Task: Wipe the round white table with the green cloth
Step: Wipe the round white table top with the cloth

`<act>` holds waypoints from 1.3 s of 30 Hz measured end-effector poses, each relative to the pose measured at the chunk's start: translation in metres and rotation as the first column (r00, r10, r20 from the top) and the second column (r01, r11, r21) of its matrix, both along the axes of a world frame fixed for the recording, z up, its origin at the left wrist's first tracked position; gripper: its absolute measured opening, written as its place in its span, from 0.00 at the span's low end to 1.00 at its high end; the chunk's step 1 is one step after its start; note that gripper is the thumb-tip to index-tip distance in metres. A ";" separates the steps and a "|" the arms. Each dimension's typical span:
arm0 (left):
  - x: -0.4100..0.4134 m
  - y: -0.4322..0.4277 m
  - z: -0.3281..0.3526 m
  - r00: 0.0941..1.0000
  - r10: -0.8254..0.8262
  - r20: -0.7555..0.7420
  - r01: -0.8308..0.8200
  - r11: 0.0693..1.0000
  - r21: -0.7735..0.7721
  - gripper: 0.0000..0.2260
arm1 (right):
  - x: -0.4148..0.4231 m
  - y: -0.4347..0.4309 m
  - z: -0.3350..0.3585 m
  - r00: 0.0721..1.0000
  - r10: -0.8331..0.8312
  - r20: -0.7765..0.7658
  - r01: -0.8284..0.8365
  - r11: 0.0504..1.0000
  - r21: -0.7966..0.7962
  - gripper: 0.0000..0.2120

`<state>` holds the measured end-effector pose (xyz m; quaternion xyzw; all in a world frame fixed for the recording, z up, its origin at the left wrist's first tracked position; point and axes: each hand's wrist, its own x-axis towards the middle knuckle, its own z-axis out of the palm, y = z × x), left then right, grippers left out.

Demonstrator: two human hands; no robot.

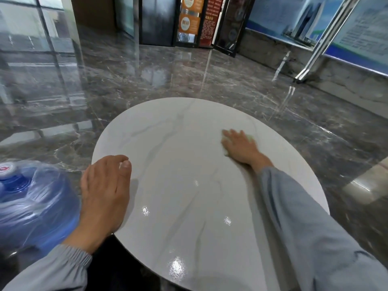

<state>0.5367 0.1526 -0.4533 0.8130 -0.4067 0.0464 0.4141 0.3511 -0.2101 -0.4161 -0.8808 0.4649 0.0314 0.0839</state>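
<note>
As a glossy dark marble floor (189,76) fills the upper half of the frame, the round white table (184,164) takes the centre and lower middle, its veined top shining with small glints of light. At lower left, a blue water bottle (31,198) wrapped in clear film stands just beside the table's rim.

The person's left hand (105,192) grasps that rim at centre left, thumb on top and fingers curled over the edge, apparently bracing the table. The right hand (239,144), right of centre, lies flat with fingers straight, pressing the green cloth (250,138) onto the tabletop. The cloth is almost wholly covered, with only pale green edges showing around the palm.

Judging by this, the wiping stroke itself is in hand, on the far right part of the surface. Most of the top lies nearer the camera and to the left, so the next move likely calls for steady downward pressure and a sweep back across those parts, with the palm kept flat so the cloth does not bunch or slip out.
</note>
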 end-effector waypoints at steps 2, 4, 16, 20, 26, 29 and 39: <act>0.000 0.000 -0.001 0.993 -0.004 -0.114 -0.010 0.993 -0.119 0.21 | 0.047 0.055 -0.002 0.969 0.243 -0.034 -0.244 0.970 -0.024 0.26; 0.000 0.002 -0.001 0.983 -0.016 -0.183 -0.028 0.972 -0.235 0.19 | 0.073 0.124 -0.010 0.877 0.479 -0.033 -0.480 0.877 -0.035 0.27; 0.004 0.001 -0.010 0.977 -0.005 -0.213 -0.061 0.952 -0.299 0.17 | 0.068 0.189 -0.015 0.769 0.635 0.075 -0.637 0.771 -0.004 0.27; 0.003 0.000 -0.011 0.978 0.001 -0.207 -0.064 0.953 -0.297 0.18 | 0.042 0.080 -0.014 0.944 0.330 0.024 -0.329 0.944 -0.025 0.28; 0.007 0.000 -0.014 0.983 0.005 -0.185 -0.061 0.951 -0.303 0.16 | -0.070 -0.031 -0.013 0.987 -0.157 0.014 0.157 0.987 0.017 0.30; 0.007 -0.001 -0.014 0.986 -0.003 -0.168 -0.047 0.955 -0.293 0.13 | -0.122 -0.055 -0.010 0.959 -0.282 0.026 0.282 0.959 -0.004 0.29; 0.008 -0.005 -0.017 0.990 0.011 -0.137 -0.047 0.964 -0.262 0.17 | -0.099 -0.085 -0.008 0.926 -0.376 0.019 0.375 0.926 0.053 0.28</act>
